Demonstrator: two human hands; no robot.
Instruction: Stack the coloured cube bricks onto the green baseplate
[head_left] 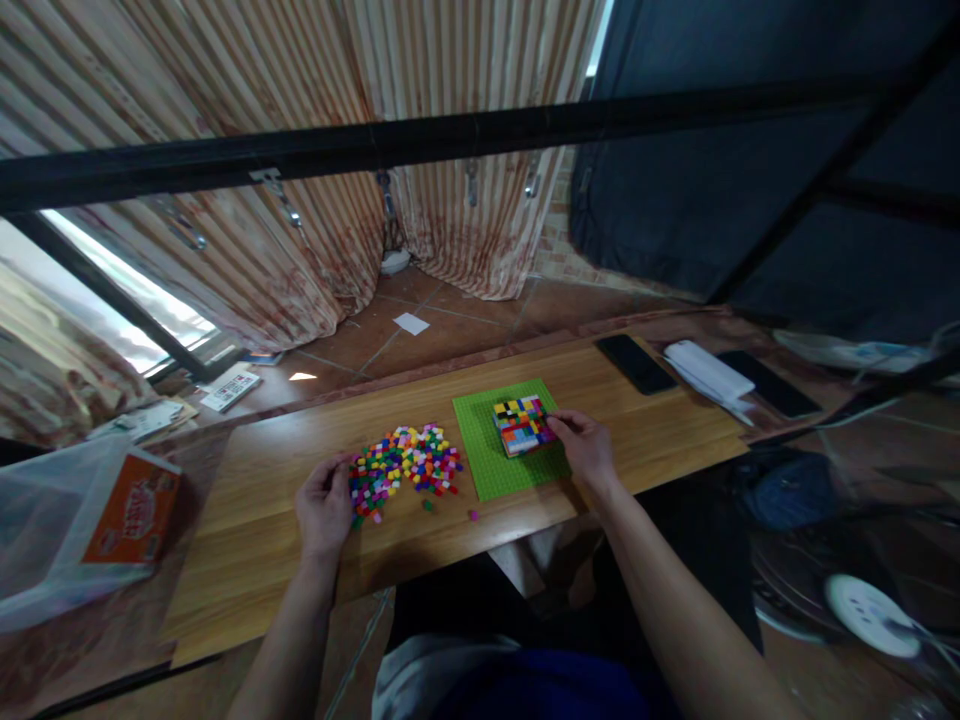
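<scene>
Head view: multicoloured plastic-brick block (519, 427) built on green studded baseplate (478, 445); loose bright plastic bricks (390, 460) left unplaced. Left hand (326, 497) at bricks, right hand (585, 442) at block; grip closure cannot be told.

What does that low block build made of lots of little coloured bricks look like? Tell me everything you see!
The low, boxy build of small multicoloured bricks looks plastic. Its top is a patchwork including red, yellow, blue, orange, white and black, and its near side shows a pale strip. It sits flat on the bright green studded plastic board, with bare green showing to its left and nearer the person. The person's bare right hand is at its right edge; any brick pinched there is too small to make out.
</scene>
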